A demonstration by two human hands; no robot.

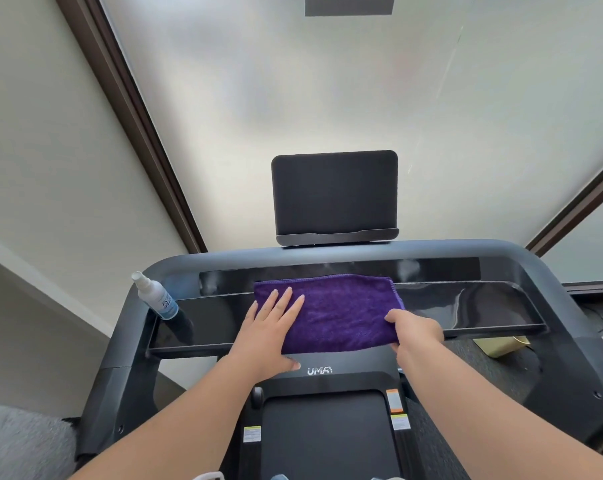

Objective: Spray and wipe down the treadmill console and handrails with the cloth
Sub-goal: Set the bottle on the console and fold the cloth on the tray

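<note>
A folded purple cloth lies across the middle of the treadmill's glossy black console tray. My left hand lies flat on the cloth's left edge with straight fingers. My right hand grips the cloth's right near corner, thumb on top and fingers curled under. A small spray bottle stands upright at the tray's left end. The black tablet holder rises behind the console. Curved grey handrails run down both sides.
A frosted window with a dark frame fills the wall ahead. The treadmill belt is below my arms. A yellowish object lies on the dark floor to the right, and grey carpet shows at lower left.
</note>
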